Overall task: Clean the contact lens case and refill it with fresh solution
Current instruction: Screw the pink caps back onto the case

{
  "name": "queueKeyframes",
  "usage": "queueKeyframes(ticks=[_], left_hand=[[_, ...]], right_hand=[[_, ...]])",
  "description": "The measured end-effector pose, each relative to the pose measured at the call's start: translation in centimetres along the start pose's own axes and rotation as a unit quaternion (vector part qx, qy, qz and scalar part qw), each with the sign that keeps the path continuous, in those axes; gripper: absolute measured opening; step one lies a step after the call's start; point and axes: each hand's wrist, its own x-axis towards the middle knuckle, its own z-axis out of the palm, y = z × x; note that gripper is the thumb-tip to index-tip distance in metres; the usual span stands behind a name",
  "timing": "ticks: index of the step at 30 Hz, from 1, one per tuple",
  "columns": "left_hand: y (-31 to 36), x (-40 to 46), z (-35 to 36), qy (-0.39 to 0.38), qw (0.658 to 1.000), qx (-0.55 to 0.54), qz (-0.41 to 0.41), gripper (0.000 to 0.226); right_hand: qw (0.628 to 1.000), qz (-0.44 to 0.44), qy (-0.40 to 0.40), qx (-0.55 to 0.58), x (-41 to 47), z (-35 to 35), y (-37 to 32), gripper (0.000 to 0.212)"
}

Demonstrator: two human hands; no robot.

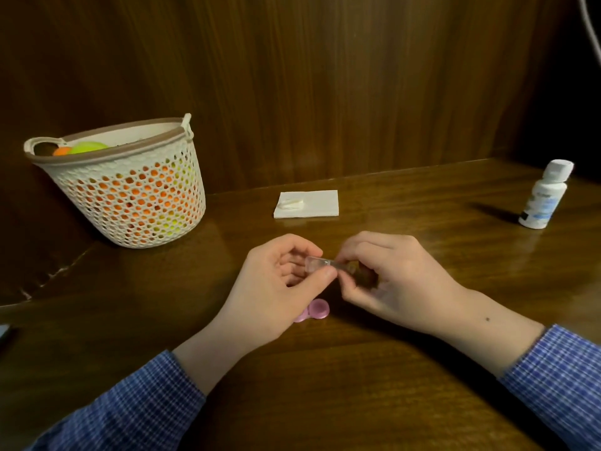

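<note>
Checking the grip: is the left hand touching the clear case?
Touching. The head view shows the left hand pinching the clear case with its thumb.

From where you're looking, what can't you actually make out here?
- Small clear piece, head view: pinched by left hand and right hand; fingers cover its ends.
- Pink lens case: left hand hides most.
- Bottle label: too small to read.
- Basket contents: wall hides all but orange and green.
- Dark object: cut off at left edge.

wooden table | on it: basket, napkin, solution bottle, pink caps
</note>
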Motion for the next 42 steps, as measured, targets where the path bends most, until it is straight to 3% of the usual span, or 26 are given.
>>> queueKeyframes(ticks=[8, 15, 18, 24, 28, 32, 37, 39, 42], left_hand=[[0.1, 0.1, -0.2, -0.009, 1.000, -0.017, 0.004, 0.024], [-0.1, 0.8, -1.4, -0.060, 0.994, -0.094, -0.013, 0.048], [-0.3, 1.0, -1.4, -0.080, 0.988, -0.125, -0.043, 0.061], [-0.5, 1.2, -1.7, -0.094, 0.979, -0.170, -0.060, 0.075], [-0.4, 1.0, -1.3, -0.127, 0.977, -0.162, -0.051, 0.081], [-0.6, 1.1, -1.2, -0.147, 0.976, -0.152, -0.049, 0.084], [-1.0, 1.7, -2.3, -0.114, 0.979, -0.162, -0.057, 0.081], [-1.4, 2.0, -3.1, -0.088, 0.978, -0.176, -0.063, 0.082], [-2.2, 2.3, -4.2, -0.051, 0.980, -0.179, -0.070, 0.082]], right_hand=[[0.999, -0.006, 0.042, 0.029, 0.0, 0.4, 0.4, 0.016], [0.951, 0.167, 0.164, 0.202, 0.4, 0.6, 1.1, 0.014], [0.922, 0.209, 0.129, 0.300, 0.3, 0.8, 1.3, 0.022], [0.921, 0.195, 0.054, 0.332, 0.5, 0.7, 1.5, 0.015], [0.869, 0.282, 0.095, 0.394, 1.0, 0.8, 1.5, 0.024], [0.800, 0.369, 0.045, 0.470, 1.4, 1.0, 1.6, 0.034], [0.762, 0.402, 0.054, 0.504, 1.4, 1.0, 1.8, 0.028], [0.783, 0.418, 0.065, 0.455, 1.1, 1.1, 2.1, 0.018], [0.858, 0.379, -0.023, 0.346, 0.6, 1.7, 1.8, 0.013]])
